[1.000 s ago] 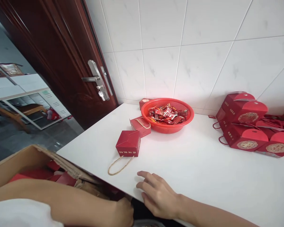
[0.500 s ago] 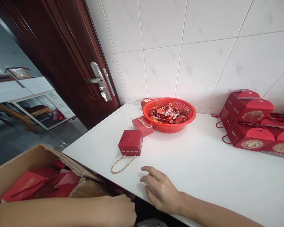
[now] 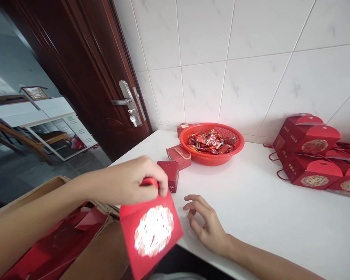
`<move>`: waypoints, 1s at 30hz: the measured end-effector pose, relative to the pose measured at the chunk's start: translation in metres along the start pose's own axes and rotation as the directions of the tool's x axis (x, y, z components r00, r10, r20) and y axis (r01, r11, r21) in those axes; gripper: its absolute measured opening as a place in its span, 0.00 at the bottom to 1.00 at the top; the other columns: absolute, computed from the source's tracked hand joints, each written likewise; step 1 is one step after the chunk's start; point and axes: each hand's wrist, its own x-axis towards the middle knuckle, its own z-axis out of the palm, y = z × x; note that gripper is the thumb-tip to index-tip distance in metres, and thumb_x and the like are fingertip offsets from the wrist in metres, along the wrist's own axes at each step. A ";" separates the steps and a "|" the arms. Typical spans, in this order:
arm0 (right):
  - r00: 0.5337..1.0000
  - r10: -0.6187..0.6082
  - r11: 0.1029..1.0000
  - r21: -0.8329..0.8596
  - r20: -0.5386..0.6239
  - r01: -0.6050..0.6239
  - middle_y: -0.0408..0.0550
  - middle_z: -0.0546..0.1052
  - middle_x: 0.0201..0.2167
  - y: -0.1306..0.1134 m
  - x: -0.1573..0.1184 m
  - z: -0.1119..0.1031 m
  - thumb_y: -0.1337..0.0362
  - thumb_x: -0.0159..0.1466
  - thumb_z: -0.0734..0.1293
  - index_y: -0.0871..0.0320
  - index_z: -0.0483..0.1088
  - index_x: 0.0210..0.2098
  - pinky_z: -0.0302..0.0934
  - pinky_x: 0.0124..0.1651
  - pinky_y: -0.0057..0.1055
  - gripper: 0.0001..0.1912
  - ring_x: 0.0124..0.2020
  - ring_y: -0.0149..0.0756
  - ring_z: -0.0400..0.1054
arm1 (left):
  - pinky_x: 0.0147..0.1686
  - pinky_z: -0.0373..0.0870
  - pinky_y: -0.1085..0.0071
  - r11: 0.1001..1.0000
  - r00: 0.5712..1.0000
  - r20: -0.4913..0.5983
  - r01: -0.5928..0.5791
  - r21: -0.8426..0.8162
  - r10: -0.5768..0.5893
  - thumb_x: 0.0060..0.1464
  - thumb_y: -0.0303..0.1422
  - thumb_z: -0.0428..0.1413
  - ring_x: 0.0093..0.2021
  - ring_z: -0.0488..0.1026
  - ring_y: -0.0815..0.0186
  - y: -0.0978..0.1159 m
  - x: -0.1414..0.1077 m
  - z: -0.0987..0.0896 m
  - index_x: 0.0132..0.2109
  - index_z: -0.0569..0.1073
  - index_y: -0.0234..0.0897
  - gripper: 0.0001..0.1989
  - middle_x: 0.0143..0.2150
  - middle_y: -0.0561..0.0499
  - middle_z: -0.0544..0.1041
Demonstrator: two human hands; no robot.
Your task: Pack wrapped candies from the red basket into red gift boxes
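Observation:
My left hand (image 3: 144,181) grips the top of a red candy box (image 3: 151,237) with a round pale emblem, held tilted above the table's front edge. Glare washes out part of the emblem. My right hand (image 3: 205,223) rests on the white tabletop (image 3: 251,202) with its fingers apart and nothing in them. Behind the left hand lies a dark red box (image 3: 169,173), partly hidden. Beyond it is another red box with a cord handle (image 3: 180,154), touching the red plastic basket (image 3: 212,159) of wrapped candies (image 3: 212,142).
A cardboard carton (image 3: 99,249) with red boxes inside stands at the lower left, below the tabletop. Several red boxes (image 3: 312,155) are stacked at the right against the tiled wall (image 3: 251,77). A brown door (image 3: 84,58) stands at the left.
My left hand has risen from the carton's edge, now with a red candy box in it, hiding part of the dark red box. My right hand has stayed on the tabletop.

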 end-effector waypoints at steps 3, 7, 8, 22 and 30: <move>0.995 0.064 0.997 0.049 -0.078 -0.061 0.50 0.72 0.47 0.004 0.003 0.002 0.74 0.62 0.59 0.55 0.67 0.41 0.69 0.40 0.33 0.12 0.32 0.31 0.69 | 0.33 0.66 0.74 0.995 0.999 -0.028 -0.017 0.098 0.020 0.54 0.28 0.49 0.30 0.73 0.66 -0.013 0.007 0.006 0.36 0.80 0.39 0.14 0.31 0.53 0.80; 0.984 0.144 0.987 0.083 -0.103 -0.135 0.48 0.72 0.41 0.009 0.005 0.005 0.74 0.61 0.59 0.54 0.66 0.40 0.66 0.39 0.32 0.12 0.33 0.32 0.69 | 0.33 0.66 0.72 0.952 0.998 -0.040 -0.025 0.304 0.039 0.60 0.28 0.48 0.33 0.75 0.64 -0.020 0.016 0.046 0.44 0.78 0.42 0.14 0.35 0.50 0.78; 0.980 0.169 0.984 0.081 -0.104 -0.161 0.47 0.72 0.40 0.010 0.005 0.006 0.74 0.61 0.59 0.54 0.66 0.40 0.66 0.38 0.32 0.11 0.33 0.33 0.68 | 0.32 0.66 0.71 0.935 0.999 -0.016 -0.022 0.353 0.029 0.60 0.27 0.48 0.33 0.75 0.64 -0.020 0.018 0.054 0.45 0.77 0.41 0.14 0.36 0.50 0.78; 0.971 0.195 0.980 -0.008 -0.141 -0.199 0.44 0.71 0.36 0.011 0.025 -0.015 0.62 0.66 0.62 0.54 0.64 0.45 0.65 0.39 0.34 0.08 0.31 0.33 0.68 | 0.39 0.70 0.64 0.933 0.987 -0.100 0.153 0.325 -0.127 0.50 0.23 0.53 0.44 0.79 0.52 -0.043 0.115 0.058 0.51 0.77 0.40 0.21 0.44 0.42 0.81; 0.862 0.270 0.948 -0.040 -0.429 -0.317 0.43 0.71 0.34 0.011 0.060 -0.074 0.48 0.58 0.70 0.54 0.61 0.35 0.62 0.30 0.31 0.19 0.25 0.31 0.65 | 0.29 0.66 0.73 0.971 0.986 0.161 0.006 -0.237 0.033 0.52 0.25 0.47 0.27 0.76 0.64 0.005 0.177 0.062 0.26 0.70 0.37 0.10 0.22 0.52 0.74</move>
